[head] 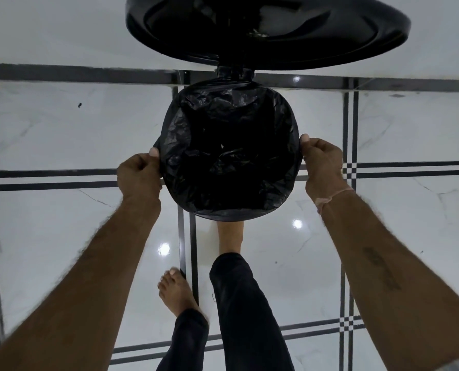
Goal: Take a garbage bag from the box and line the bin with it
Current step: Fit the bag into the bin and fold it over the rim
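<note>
The job looks nearly done from where I'm standing. The round black lid (268,30) stands tipped up and open at the far side of the bin (235,73). The black garbage bag (231,156) is already down inside, its mouth spread over the rim almost all the way round. It sags crumpled in the middle, and the box it came from is nowhere in sight. The person leans over with both arms out. The left hand (138,174) is curled tight on the bag's edge at the left of the rim, and the right hand (323,167) is clenched the same way on the opposite side, thumb on top. So the step in hand is seating the bag's edge over the rim.

I'd judge the next move to be an even pull down and outward on both sides, so the fold grips the rim without tearing the thin film. After that the slack needs pressing down inside. The right foot (229,236) is tucked under the front of the bin (on a pedal, I'd guess, though the bag hides it), and the left foot (176,290) is planted further back.

Underfoot is a glossy white marble-look floor (62,124), laid in big tiles. Dark stripes (62,74) run between them, checkered where they cross. Bright glints of ceiling light (297,224) sit on the polish, and a small dark speck (80,104) lies off to the left.
</note>
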A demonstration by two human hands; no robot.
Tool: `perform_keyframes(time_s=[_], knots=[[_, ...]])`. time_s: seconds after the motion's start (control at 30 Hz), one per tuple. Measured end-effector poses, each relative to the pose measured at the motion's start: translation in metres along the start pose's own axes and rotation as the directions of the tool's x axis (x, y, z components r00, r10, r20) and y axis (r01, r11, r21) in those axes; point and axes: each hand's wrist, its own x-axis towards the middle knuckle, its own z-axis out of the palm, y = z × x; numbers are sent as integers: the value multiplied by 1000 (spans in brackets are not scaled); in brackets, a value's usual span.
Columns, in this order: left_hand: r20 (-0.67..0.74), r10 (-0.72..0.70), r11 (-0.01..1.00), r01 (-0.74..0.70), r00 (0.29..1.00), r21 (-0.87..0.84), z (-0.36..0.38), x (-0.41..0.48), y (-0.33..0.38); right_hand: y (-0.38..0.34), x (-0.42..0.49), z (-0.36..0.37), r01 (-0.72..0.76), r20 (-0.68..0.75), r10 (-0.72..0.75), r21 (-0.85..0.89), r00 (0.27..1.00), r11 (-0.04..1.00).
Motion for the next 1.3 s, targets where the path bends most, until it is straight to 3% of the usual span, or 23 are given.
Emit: perform_keyframes(time_s=[0.07, 0.17, 0.27, 0.4, 0.57, 0.77, 0.83, 1.03, 1.3], knots=[[-61, 20, 999, -18, 998, 44, 1, 5, -3, -3, 5, 5, -15, 31, 17, -58, 999, 998], [-101, 30, 997, -37, 994, -70, 4, 0, -5, -6, 1, 5, -83, 98, 74, 82, 992, 993], [31, 97, 977, -89, 995, -194, 7, -7, 5, -5, -7, 1, -82, 131, 59, 176, 990, 981], [122, 191, 977, -178, 974, -114, 10, -2, 22, -9, -3, 2, -129, 86, 116, 163, 990, 978], [84, 64, 996, -59, 994, -64, 7, 6, 28, -13, 6, 0, -153, 138, 142, 75, 980, 985], [201, -80, 994, 64, 976, 85, 2, 23, 42, -16, 15, 6, -129, 133, 136, -56, 982, 990], [275, -76, 997, 63, 959, 54, 4, 25, 47, -14, 15, 7, -120, 115, 131, -101, 985, 988], [332, -5, 1000, 11, 943, -17, 21, 33, 73, -30, 11, 10, -137, 225, 113, 91, 968, 986], [300, -85, 996, 73, 950, 53, 29, 55, 78, -40, 32, 22, -132, 175, 146, -89, 974, 987]])
